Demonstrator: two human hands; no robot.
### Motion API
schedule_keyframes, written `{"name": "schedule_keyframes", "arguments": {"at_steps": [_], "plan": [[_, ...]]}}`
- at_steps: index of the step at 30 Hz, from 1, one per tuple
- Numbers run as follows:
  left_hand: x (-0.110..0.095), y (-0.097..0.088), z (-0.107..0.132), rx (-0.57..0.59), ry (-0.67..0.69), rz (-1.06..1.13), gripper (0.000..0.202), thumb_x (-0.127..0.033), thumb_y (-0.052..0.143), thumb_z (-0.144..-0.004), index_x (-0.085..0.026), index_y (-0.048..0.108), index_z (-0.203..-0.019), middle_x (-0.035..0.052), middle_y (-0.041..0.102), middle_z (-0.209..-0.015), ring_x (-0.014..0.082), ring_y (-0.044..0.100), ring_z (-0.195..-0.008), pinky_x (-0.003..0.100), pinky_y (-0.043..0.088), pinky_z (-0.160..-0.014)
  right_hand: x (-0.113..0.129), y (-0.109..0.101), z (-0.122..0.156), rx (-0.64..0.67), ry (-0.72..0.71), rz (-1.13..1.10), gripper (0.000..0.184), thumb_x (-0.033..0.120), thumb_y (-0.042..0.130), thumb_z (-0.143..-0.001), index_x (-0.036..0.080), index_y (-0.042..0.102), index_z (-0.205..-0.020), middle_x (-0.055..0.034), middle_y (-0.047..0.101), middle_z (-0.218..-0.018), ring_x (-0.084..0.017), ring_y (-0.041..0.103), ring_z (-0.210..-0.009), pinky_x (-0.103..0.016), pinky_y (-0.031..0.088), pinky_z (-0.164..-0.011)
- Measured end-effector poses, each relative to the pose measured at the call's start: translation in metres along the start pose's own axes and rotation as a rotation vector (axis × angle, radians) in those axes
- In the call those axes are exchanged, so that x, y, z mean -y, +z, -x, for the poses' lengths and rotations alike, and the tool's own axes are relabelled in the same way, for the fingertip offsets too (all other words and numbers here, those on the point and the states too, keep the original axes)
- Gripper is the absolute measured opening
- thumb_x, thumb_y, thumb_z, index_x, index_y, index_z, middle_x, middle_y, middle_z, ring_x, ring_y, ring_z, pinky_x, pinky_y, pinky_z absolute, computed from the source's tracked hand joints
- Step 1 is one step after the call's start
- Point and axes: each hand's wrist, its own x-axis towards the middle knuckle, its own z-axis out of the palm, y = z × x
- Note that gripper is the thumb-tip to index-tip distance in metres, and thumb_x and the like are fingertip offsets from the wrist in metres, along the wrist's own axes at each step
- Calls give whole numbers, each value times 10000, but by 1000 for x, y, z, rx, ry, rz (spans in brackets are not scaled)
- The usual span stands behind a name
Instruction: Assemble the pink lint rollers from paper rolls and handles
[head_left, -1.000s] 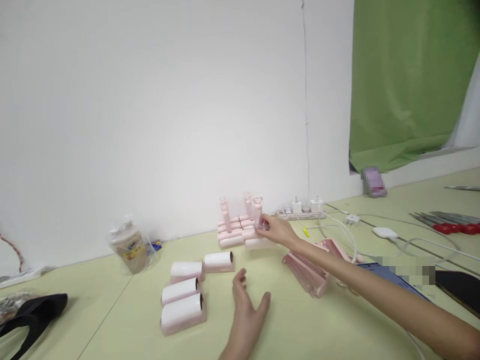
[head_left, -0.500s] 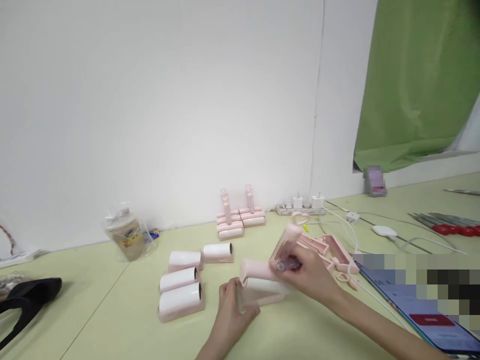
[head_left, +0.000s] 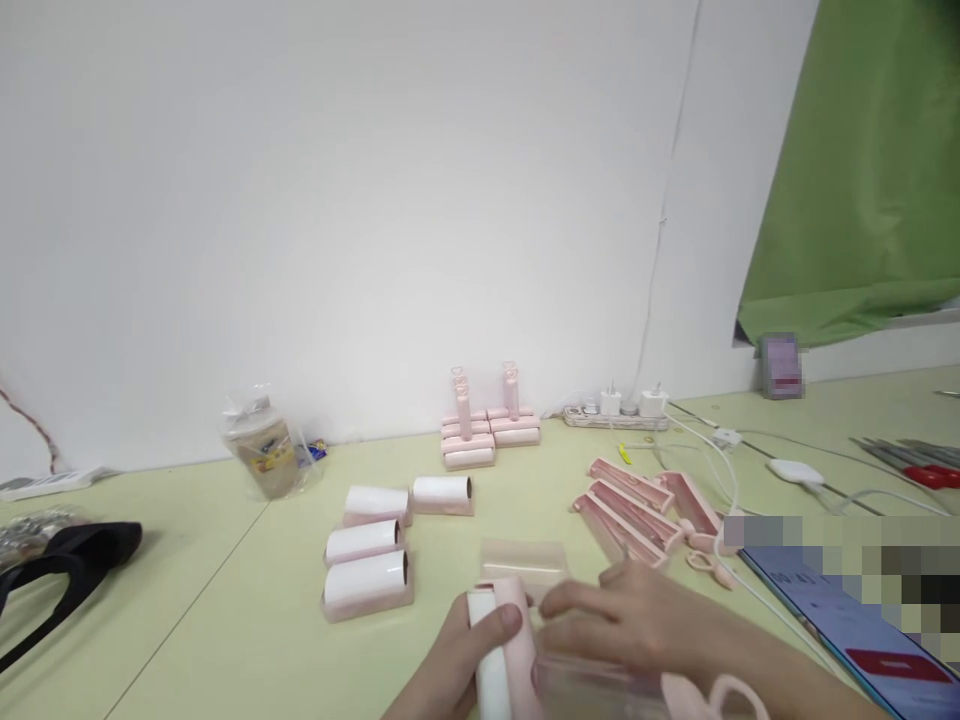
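Low in the head view, both hands hold a pink lint roller (head_left: 501, 650) with a white roll and a ring-ended handle. My left hand (head_left: 457, 660) wraps round its roll end, thumb on top. My right hand (head_left: 637, 625) is closed over its handle side. Just beyond them a translucent pink cover (head_left: 523, 558) lies on the pale green table (head_left: 225, 620). Left of it lie several white rolls in pink trays (head_left: 367, 578).
Assembled pink rollers (head_left: 487, 430) stand stacked at the wall. Empty pink covers (head_left: 637, 500) lie to the right, near a power strip (head_left: 615, 412), white cables and a phone (head_left: 862, 620). A bagged jar (head_left: 262, 450) and a black item (head_left: 60, 565) sit at left.
My right hand took a roller from the stack at the wall and brought it close. My left hand closed on it. Its translucent cover now lies on the table.
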Motion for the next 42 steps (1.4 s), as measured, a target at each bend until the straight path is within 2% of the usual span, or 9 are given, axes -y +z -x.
{"name": "schedule_keyframes", "arguments": {"at_steps": [4, 8, 12, 19, 24, 28, 31, 35, 42], "plan": [[-2, -2, -1, -23, 104, -142, 572, -520, 671, -609, -140, 526, -1011, 91, 622, -892, 232, 575, -816, 322, 429, -742, -13, -22, 9, -140, 270, -38, 234, 191, 348, -893, 238, 549, -1004, -64, 587, -1018, -154, 580, -761, -252, 411, -590], [9, 1, -11, -25, 313, -411, 515, -534, 653, -587, -129, 540, -884, 63, 594, -799, 208, 541, -758, 302, 416, -717, 8, -34, -2, -390, 390, -496, 575, 548, 76, -878, 245, 565, -890, -74, 543, -881, -187, 536, -818, -286, 427, -643], [14, 14, -10, -71, 326, -565, 306, -356, 632, -635, -162, 480, -817, 51, 571, -795, 195, 529, -757, 285, 422, -702, 35, -17, -18, -311, 351, -733, 345, 409, 279, -913, 193, 495, -754, -16, 470, -672, -122, 476, -620, -232, 381, -553], [8, 24, -4, -89, 316, -538, 266, -306, 582, -626, -155, 439, -792, 62, 554, -765, 189, 517, -710, 284, 426, -651, 41, 11, -17, -324, 307, -551, 104, 135, 428, -821, 189, 443, -733, 5, 480, -688, -89, 457, -620, -190, 354, -541], [9, 20, -5, -30, 358, -520, 227, -203, 560, -607, -165, 456, -806, 55, 588, -803, 192, 536, -746, 280, 431, -685, 39, 17, -20, -236, 334, -465, 83, 137, 462, -783, 194, 417, -743, 22, 493, -675, -78, 456, -574, -176, 346, -512], [8, 18, -5, -78, 359, -572, 241, -200, 579, -612, -153, 511, -838, 67, 619, -859, 221, 556, -824, 286, 429, -741, 29, 32, -19, -277, 109, -137, 129, 167, 389, -839, 192, 417, -716, 11, 463, -644, -103, 394, -567, -207, 292, -500], [7, 17, -5, -120, 313, -581, 256, -206, 601, -604, -148, 526, -842, 67, 628, -850, 224, 557, -820, 280, 428, -731, 24, 41, -16, -287, 60, -21, 181, 195, 378, -864, 183, 419, -687, 4, 456, -627, -109, 370, -567, -215, 283, -510], [10, 19, -6, -178, 299, -583, 232, -184, 602, -577, -147, 506, -785, 39, 597, -762, 189, 538, -741, 252, 417, -670, 31, 41, -13, -260, 104, -33, 214, 186, 346, -878, 177, 425, -680, 1, 473, -629, -107, 378, -567, -207, 298, -516], [27, 22, -5, -155, 200, -480, 280, -169, 648, -551, -192, 418, -710, -60, 488, -600, 97, 443, -571, 184, 342, -525, 54, 31, 3, -21, 315, -205, 204, 261, 372, -888, 192, 457, -716, 8, 506, -678, -89, 428, -562, -187, 322, -491]]}}
